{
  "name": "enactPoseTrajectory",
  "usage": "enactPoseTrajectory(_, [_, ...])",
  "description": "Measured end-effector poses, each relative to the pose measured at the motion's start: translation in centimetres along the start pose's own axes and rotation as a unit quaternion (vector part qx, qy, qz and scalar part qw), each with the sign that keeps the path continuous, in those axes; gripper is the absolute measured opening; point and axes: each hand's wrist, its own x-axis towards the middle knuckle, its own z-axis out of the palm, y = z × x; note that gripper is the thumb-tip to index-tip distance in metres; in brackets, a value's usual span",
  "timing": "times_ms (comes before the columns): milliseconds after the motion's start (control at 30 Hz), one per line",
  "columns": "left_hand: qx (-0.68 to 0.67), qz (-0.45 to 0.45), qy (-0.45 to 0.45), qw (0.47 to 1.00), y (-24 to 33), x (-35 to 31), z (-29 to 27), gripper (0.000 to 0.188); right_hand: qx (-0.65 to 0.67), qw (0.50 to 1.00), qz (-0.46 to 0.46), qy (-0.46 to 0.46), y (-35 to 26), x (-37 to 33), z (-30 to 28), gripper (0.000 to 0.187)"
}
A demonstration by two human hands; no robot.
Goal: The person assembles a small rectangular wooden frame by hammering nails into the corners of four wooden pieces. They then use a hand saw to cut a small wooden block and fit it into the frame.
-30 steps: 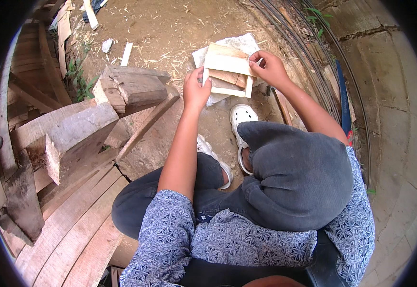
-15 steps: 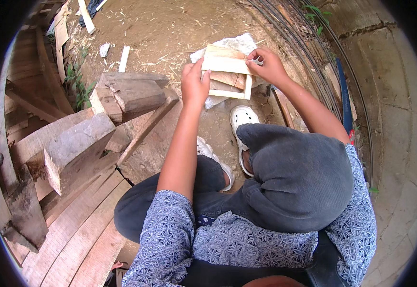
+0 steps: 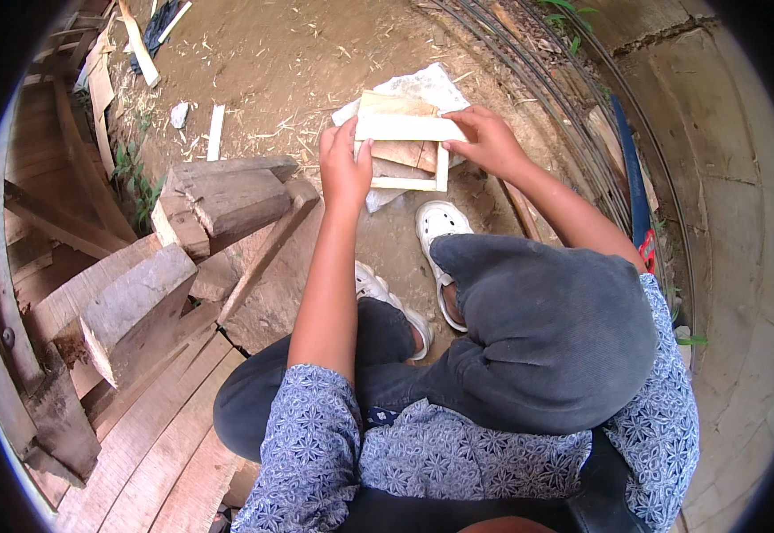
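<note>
A small rectangular frame of pale wooden strips (image 3: pixel 404 129) is between my hands, its wide strip on the far side. My left hand (image 3: pixel 346 169) grips its left end, fingers over the far edge and thumb on the near side. At the other end, my right hand (image 3: pixel 490 144) closes on the right corner, fingers along the far edge and thumb below. Through the frame's opening a brown wood block (image 3: pixel 404 155) shows. Behind the wide strip another light wooden piece (image 3: pixel 396 104) sticks out, over a whitish stone slab (image 3: pixel 431 86).
Rough timber blocks (image 3: pixel 227 200) and planks (image 3: pixel 151 444) are piled at my left. A blue saw-like blade (image 3: pixel 633 169) with a red handle (image 3: pixel 648 251) leans at the right, beside long dark rods (image 3: pixel 555 98). White clogs (image 3: pixel 440 222) are on my feet; wood shavings litter the dirt.
My right hand has gone from a pinch at the frame's right corner to a grip with fingers laid along its far edge. The left hand keeps its hold. The whole view has shifted slightly.
</note>
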Motion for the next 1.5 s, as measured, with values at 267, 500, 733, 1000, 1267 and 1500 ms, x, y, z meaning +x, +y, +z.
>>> enactPoseTrajectory(267, [-0.006,-0.019,0.003,1.0,-0.5,0.1,0.4,0.042,0.004,1.0,0.017,0.022,-1.2,-0.7,0.2,0.046])
enactPoseTrajectory(500, [-0.03,-0.039,-0.018,0.999,0.2,0.2,0.0,0.041,0.006,1.0,0.006,0.016,-0.5,-0.1,0.3,0.044])
enactPoseTrajectory(733, [-0.02,-0.026,-0.036,0.999,0.0,0.7,-0.2,0.044,0.005,1.0,0.009,0.016,-0.7,-0.1,0.2,0.042])
enactPoseTrajectory(1000, [-0.022,-0.02,-0.073,0.997,-0.3,1.1,-0.7,0.044,-0.007,0.999,0.044,0.008,-1.8,-0.2,-0.2,0.041])
enactPoseTrajectory(1267, [0.001,-0.014,-0.093,0.996,0.4,1.9,-1.5,0.041,0.002,0.999,0.051,-0.003,-1.5,0.0,-0.3,0.041])
enactPoseTrajectory(1500, [-0.017,-0.064,-0.113,0.991,-0.4,2.4,-1.6,0.047,0.036,0.996,0.073,-0.031,-1.1,0.4,-0.3,0.044])
